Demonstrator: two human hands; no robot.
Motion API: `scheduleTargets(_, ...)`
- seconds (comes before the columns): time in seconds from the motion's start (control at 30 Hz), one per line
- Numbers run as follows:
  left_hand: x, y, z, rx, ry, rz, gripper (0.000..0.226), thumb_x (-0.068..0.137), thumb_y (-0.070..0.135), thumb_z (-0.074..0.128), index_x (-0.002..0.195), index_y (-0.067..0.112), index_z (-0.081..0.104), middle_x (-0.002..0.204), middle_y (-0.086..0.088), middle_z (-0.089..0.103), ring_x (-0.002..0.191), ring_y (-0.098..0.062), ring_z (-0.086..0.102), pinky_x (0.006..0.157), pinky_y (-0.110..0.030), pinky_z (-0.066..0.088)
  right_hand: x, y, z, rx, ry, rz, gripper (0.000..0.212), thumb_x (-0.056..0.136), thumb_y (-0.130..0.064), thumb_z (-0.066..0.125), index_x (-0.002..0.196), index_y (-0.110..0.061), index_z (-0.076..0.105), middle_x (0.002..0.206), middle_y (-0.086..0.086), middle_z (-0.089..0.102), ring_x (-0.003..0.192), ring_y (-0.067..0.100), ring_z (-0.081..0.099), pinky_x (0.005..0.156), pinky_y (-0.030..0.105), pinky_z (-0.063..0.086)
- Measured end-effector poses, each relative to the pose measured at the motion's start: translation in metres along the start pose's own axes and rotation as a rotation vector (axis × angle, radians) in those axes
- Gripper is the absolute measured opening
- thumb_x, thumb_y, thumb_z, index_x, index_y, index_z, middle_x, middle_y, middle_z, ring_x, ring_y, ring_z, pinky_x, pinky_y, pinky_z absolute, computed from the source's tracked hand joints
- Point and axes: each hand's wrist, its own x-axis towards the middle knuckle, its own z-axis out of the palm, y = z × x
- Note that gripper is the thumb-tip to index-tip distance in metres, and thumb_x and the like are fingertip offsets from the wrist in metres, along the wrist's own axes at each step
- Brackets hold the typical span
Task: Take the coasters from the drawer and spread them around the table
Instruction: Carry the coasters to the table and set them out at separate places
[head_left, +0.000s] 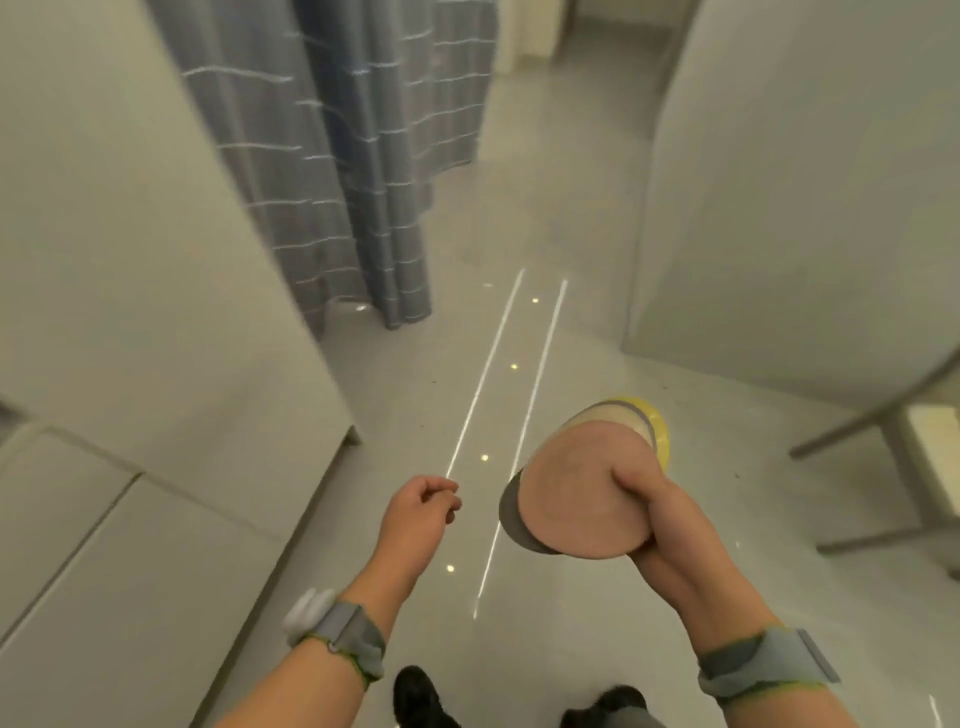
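Observation:
My right hand (652, 512) grips a stack of round coasters (566, 493) by its edge, thumb on top. The top coaster is pink, with grey, beige and yellow ones fanned out beneath it. The stack is held in the air above the floor, right of centre. My left hand (423, 506) hangs to the left of the stack with its fingers curled in and nothing in it. No drawer or tabletop shows in this view.
White cabinet fronts (130, 312) fill the left side. A grey checked curtain (358, 156) hangs ahead. A white wall panel (805, 182) and grey metal furniture legs (883, 431) stand on the right. Glossy grey floor (441, 374) runs between them. Dark shoes (421, 696) show below.

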Motion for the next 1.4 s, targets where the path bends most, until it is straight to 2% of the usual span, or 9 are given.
scheduleTargets(0.17, -0.012, 0.039, 0.158, 0.187, -0.166, 0.107, 0.016, 0.094, 0.007, 0.063, 0.098, 0.019, 0.073, 0.098, -0.008, 0.077, 0.098, -0.029, 0.072, 0.081, -0.032, 0.054, -0.018, -0.017, -0.143, 0.212, 0.172, -0.046, 0.029, 0.101, -0.024, 0.060, 0.124, -0.011, 0.070, 0.113, 0.006, 0.082, 0.096, 0.016, 0.079, 0.078, 0.036, 0.059)
scheduleTargets(0.23, -0.029, 0.048, 0.255, 0.274, -0.296, 0.147, 0.016, 0.095, 0.007, 0.062, 0.099, 0.019, 0.073, 0.098, -0.006, 0.077, 0.098, -0.028, 0.073, 0.081, -0.032, 0.053, -0.032, -0.024, -0.224, 0.279, 0.258, -0.074, 0.028, 0.100, -0.024, 0.062, 0.124, -0.014, 0.070, 0.112, 0.006, 0.082, 0.096, 0.017, 0.079, 0.074, 0.034, 0.060)
scheduleTargets(0.33, -0.064, 0.055, 0.386, 0.387, -0.483, 0.191, 0.017, 0.098, 0.009, 0.059, 0.102, 0.019, 0.073, 0.100, -0.006, 0.077, 0.099, -0.025, 0.072, 0.078, -0.032, 0.050, -0.052, -0.027, -0.335, 0.350, 0.422, -0.081, 0.033, 0.097, -0.025, 0.065, 0.128, -0.015, 0.069, 0.112, 0.006, 0.082, 0.102, 0.022, 0.078, 0.085, 0.041, 0.062)
scheduleTargets(0.37, -0.069, 0.057, 0.395, 0.387, -0.488, 0.191, 0.017, 0.099, 0.009, 0.059, 0.103, 0.019, 0.073, 0.101, -0.006, 0.077, 0.099, -0.025, 0.071, 0.077, -0.031, 0.050, -0.054, -0.031, -0.339, 0.357, 0.426, -0.070, 0.033, 0.097, -0.024, 0.066, 0.128, -0.014, 0.068, 0.110, 0.006, 0.082, 0.102, 0.024, 0.078, 0.087, 0.042, 0.062)
scheduleTargets(0.63, -0.168, 0.080, 0.622, 0.640, -0.884, 0.324, 0.017, 0.104, 0.023, 0.058, 0.101, 0.015, 0.073, 0.099, -0.007, 0.076, 0.099, -0.023, 0.068, 0.078, -0.030, 0.050, -0.135, -0.021, -0.523, 0.757, 0.804, -0.129, 0.033, 0.095, -0.021, 0.068, 0.126, -0.012, 0.069, 0.110, 0.009, 0.082, 0.108, 0.031, 0.074, 0.091, 0.046, 0.060)
scheduleTargets(0.8, -0.209, 0.073, 0.762, 0.823, -1.095, 0.346, 0.016, 0.105, 0.022, 0.056, 0.108, 0.018, 0.072, 0.104, -0.004, 0.076, 0.102, -0.021, 0.069, 0.080, -0.030, 0.050, -0.156, 0.004, -0.616, 1.001, 1.013, -0.158, 0.050, 0.090, -0.029, 0.073, 0.136, -0.014, 0.063, 0.122, 0.012, 0.077, 0.113, 0.035, 0.072, 0.087, 0.047, 0.061)
scheduleTargets(0.9, -0.221, 0.071, 0.819, 0.859, -1.144, 0.337, 0.017, 0.105, 0.017, 0.055, 0.110, 0.018, 0.071, 0.106, -0.004, 0.075, 0.100, -0.021, 0.068, 0.077, -0.028, 0.049, -0.152, 0.005, -0.652, 1.073, 1.087, -0.165, 0.066, 0.076, -0.034, 0.079, 0.135, -0.012, 0.062, 0.122, 0.015, 0.076, 0.113, 0.037, 0.071, 0.093, 0.052, 0.061)
scheduleTargets(1.13, -0.257, 0.098, 1.032, 0.943, -1.346, 0.376, 0.017, 0.104, 0.015, 0.055, 0.111, 0.018, 0.070, 0.106, -0.004, 0.074, 0.101, -0.022, 0.069, 0.077, -0.028, 0.049, -0.123, -0.063, -0.811, 1.234, 1.253, -0.160, 0.052, 0.085, -0.025, 0.076, 0.132, -0.006, 0.065, 0.119, 0.016, 0.078, 0.112, 0.037, 0.072, 0.086, 0.045, 0.061)
scheduleTargets(1.4, -0.319, 0.133, 1.195, 0.935, -1.441, 0.414, 0.017, 0.100, 0.011, 0.056, 0.105, 0.016, 0.072, 0.100, -0.005, 0.076, 0.093, -0.020, 0.069, 0.080, -0.032, 0.052, -0.140, -0.131, -0.948, 1.302, 1.283, -0.302, 0.038, 0.093, -0.021, 0.069, 0.127, -0.006, 0.067, 0.118, 0.016, 0.079, 0.114, 0.037, 0.071, 0.085, 0.045, 0.058)
